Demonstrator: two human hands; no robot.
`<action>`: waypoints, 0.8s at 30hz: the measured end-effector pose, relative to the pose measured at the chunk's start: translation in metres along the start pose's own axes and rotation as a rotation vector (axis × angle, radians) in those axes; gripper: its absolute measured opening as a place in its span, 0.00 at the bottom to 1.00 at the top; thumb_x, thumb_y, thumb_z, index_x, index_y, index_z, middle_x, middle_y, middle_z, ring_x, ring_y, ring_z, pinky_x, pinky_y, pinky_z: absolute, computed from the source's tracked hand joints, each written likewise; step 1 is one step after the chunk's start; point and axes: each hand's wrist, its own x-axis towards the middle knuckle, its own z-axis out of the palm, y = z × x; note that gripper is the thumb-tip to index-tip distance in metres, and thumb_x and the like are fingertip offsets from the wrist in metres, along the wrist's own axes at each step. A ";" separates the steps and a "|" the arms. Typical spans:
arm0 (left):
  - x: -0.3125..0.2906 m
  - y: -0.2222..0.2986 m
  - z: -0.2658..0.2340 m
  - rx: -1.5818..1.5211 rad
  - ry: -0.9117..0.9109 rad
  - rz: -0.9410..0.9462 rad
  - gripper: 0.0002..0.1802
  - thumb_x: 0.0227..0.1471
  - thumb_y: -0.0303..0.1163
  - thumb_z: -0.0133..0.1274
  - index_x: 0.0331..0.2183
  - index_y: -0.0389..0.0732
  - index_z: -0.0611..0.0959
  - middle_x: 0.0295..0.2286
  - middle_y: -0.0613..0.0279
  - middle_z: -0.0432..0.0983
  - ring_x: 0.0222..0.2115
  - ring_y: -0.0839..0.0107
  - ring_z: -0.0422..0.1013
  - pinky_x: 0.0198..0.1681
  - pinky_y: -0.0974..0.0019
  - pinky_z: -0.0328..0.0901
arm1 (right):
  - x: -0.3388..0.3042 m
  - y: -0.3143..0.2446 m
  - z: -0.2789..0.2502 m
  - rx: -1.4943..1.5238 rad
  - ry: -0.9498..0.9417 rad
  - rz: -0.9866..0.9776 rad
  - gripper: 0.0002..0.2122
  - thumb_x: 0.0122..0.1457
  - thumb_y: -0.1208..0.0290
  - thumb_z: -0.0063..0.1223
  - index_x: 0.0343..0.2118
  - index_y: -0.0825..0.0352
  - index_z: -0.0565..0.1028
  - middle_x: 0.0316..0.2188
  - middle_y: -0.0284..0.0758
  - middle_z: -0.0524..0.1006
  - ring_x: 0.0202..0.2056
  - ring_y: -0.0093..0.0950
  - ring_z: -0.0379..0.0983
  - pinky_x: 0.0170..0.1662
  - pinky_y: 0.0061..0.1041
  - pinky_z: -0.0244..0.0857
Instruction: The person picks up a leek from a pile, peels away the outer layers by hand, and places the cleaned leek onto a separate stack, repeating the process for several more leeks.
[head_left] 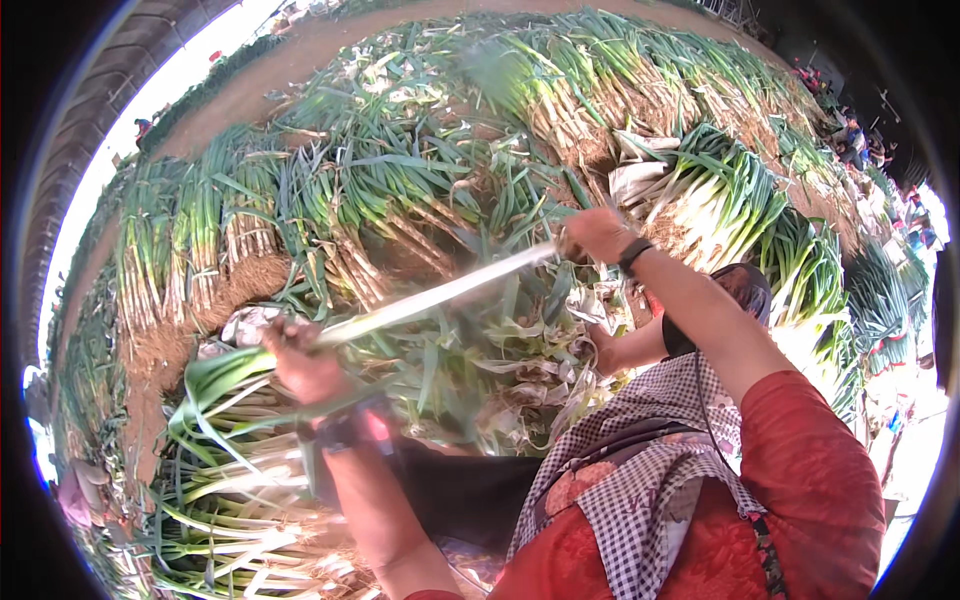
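A long green onion (440, 293) is stretched slantwise between my two hands, its white stalk bare and smooth. My left hand (308, 368), smeared by motion, is closed round it where the green leaves begin. At the other end, the closed fingers of my right hand (597, 236) grip the stalk's tip and hide the root. Limp green leaves (215, 385) hang past my left hand, over a pile of pale-stalked green onions (240, 490) at the lower left. Stripped leaves and skins (540, 385) litter the ground between my legs.
Upright bundles of soil-rooted green onions (190, 240) stand in rows at the left, with more bundles (590, 90) at the far side. Pale-stalked green onions (735, 205) lie heaped at the right. My bare foot (630, 347) rests beside the leaf litter. Other people (855, 140) are far right.
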 end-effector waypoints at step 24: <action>0.050 0.050 -0.098 -0.296 -0.160 -0.115 0.20 0.58 0.53 0.49 0.29 0.46 0.73 0.19 0.75 0.65 0.19 0.79 0.62 0.28 0.75 0.64 | 0.011 -0.120 -0.082 2.108 0.108 0.032 0.10 0.56 0.67 0.61 0.38 0.63 0.75 0.31 0.24 0.76 0.28 0.17 0.71 0.32 0.23 0.68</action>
